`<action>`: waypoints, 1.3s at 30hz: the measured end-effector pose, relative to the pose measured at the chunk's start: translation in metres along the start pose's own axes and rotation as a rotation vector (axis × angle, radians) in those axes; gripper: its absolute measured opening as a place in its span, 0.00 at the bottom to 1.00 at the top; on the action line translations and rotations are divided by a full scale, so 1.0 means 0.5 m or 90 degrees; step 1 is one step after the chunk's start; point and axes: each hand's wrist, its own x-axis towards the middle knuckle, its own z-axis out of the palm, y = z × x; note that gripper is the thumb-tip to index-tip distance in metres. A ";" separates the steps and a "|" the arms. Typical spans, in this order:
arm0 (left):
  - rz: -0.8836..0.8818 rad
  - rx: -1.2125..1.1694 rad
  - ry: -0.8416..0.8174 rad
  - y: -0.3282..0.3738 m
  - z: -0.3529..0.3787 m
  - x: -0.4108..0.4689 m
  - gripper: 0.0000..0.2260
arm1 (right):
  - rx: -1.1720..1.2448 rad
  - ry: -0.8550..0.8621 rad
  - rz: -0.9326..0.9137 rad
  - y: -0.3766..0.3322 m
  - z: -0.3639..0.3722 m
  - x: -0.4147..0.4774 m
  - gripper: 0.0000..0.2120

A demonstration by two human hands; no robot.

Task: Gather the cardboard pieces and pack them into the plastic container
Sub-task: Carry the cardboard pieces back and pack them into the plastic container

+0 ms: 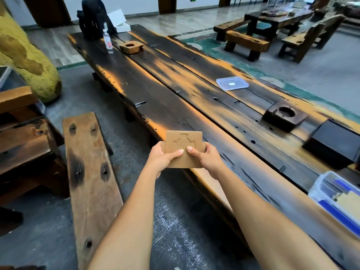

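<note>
I hold a small stack of brown cardboard pieces (183, 142) upright in front of me, over the near edge of the long dark wooden table (175, 90). My left hand (162, 158) grips the stack's left side and my right hand (209, 155) grips its right side, with both thumbs pressed on the front piece. That front piece has a round die-cut pattern. A clear plastic container (339, 199) stands on the table at the far right and has blue and pale items inside. Farther along the table, a flat clear plastic lid (232, 83) lies by itself.
A dark box (335, 143) and a dark wooden block with a round hole (284, 115) sit on the table to the right. Farther off are a light wooden block (131, 46), a water bottle (107, 40) and a black backpack (93, 18). A wooden bench (89, 172) runs along the left.
</note>
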 end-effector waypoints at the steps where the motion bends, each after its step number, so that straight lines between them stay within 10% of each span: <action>1: 0.003 0.004 -0.008 0.005 0.017 0.000 0.25 | -0.001 0.008 0.000 0.003 -0.018 0.000 0.24; 39: 0.030 0.103 -0.194 0.063 0.673 -0.143 0.23 | 0.129 0.180 0.027 0.195 -0.652 -0.185 0.24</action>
